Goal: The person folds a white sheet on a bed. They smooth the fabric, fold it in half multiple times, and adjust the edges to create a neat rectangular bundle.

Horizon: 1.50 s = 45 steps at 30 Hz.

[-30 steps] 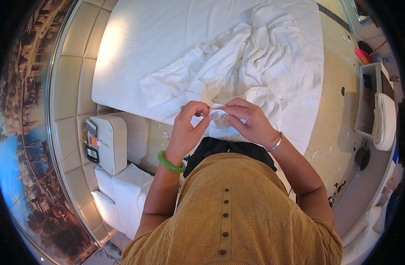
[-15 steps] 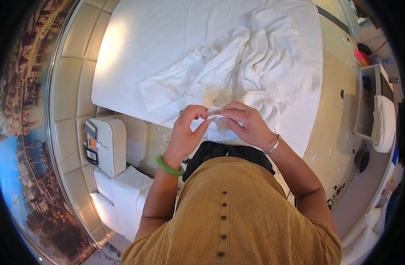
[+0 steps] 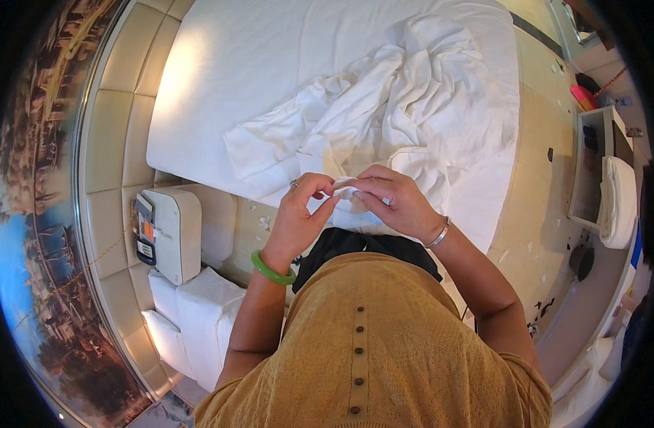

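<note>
My left hand (image 3: 302,217), with a ring and a green bangle at the wrist, pinches the gathered edge of a white cloth cover (image 3: 405,107). Close beside it my right hand (image 3: 398,201), a silver bangle on its wrist, grips the same edge between thumb and fingers. Both hands meet in front of my waist, a small fold of fabric showing between the fingertips. Beyond them the rest of the cover lies crumpled on the bed (image 3: 227,64), which is spread with a smooth white sheet.
A white bedside table (image 3: 181,235) holding a dark tray stands left, against the padded headboard (image 3: 116,128). Folded white linen (image 3: 206,314) lies below it. Scraps litter the tiled floor (image 3: 537,185) at right, beside a white shelf unit (image 3: 590,164) with a rolled white bundle (image 3: 617,203).
The view has shifted very slightly. Both hands keep their hold on the cloth edge, and the fold between the fingertips has changed shape a little.
</note>
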### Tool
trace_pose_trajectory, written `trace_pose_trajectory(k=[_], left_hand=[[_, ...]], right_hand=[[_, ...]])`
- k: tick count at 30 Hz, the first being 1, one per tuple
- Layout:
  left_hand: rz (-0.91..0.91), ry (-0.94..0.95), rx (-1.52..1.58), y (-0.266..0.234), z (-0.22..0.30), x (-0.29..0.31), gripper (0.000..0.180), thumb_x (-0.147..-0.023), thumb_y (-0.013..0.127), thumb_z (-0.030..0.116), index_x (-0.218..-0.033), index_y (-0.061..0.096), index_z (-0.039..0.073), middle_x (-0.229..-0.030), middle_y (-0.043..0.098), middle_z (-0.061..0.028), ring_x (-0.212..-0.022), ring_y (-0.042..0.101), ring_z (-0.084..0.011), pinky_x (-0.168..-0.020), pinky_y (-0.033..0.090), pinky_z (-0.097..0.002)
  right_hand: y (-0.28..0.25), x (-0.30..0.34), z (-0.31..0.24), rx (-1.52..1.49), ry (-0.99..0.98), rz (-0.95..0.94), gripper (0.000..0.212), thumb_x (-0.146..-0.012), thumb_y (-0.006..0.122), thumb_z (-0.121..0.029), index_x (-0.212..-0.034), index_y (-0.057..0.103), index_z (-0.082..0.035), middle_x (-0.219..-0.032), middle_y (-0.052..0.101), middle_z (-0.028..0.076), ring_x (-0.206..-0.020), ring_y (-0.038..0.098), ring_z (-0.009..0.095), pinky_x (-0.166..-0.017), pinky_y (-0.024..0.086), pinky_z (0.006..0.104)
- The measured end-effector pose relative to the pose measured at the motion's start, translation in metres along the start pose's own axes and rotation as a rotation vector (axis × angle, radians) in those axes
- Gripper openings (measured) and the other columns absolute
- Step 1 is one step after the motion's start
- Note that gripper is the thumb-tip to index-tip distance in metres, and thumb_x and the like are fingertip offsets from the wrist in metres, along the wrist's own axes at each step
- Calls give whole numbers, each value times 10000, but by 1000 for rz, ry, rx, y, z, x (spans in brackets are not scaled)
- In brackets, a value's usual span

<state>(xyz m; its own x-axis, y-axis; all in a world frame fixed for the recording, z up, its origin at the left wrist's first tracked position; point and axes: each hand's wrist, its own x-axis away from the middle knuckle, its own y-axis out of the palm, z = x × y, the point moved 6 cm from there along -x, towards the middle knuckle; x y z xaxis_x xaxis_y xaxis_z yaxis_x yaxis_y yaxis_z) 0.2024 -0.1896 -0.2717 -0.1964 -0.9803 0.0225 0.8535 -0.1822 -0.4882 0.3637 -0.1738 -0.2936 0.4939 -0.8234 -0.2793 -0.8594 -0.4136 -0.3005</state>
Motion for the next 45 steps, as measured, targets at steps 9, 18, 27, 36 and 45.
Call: trace_pose_trajectory(k=[9,18,27,36,45], left_hand=[[-13,-17,-6,1,-1,4,170,-778,636,-59,-910,557,14,-864,554,-34,-772,526,-105,-725,454,-237],[24,5,-16,0,3,5,155,-774,644,-57,-890,566,9,-854,563,-42,-771,532,-112,-722,460,-246],[35,2,-20,-1,1,13,149,-779,634,-58,-884,554,11,-847,561,-47,-760,531,-120,-711,458,-251],[-18,49,6,-6,-5,30,154,-787,628,-51,-902,552,17,-846,555,-48,-766,532,-126,-697,449,-253],[83,99,45,-28,-30,93,152,-791,622,-52,-910,556,17,-844,561,-55,-753,544,-143,-684,459,-265]], right_hand=[[2,2,0,-8,6,9,251,-782,600,6,-1027,635,-32,-901,577,101,-744,595,249,-654,487,308],[2,3,1,18,-4,10,263,-791,595,-4,-1047,639,-48,-902,583,99,-759,596,252,-671,491,313],[9,4,-2,26,10,-16,246,-801,597,9,-1040,635,-38,-925,589,90,-778,592,235,-675,487,299],[22,19,-20,91,8,-1,232,-793,598,-11,-1022,630,-28,-914,586,105,-756,597,262,-669,496,316],[87,45,-48,85,60,-49,204,-809,600,-9,-1010,630,-19,-908,589,102,-764,605,248,-664,497,304]])
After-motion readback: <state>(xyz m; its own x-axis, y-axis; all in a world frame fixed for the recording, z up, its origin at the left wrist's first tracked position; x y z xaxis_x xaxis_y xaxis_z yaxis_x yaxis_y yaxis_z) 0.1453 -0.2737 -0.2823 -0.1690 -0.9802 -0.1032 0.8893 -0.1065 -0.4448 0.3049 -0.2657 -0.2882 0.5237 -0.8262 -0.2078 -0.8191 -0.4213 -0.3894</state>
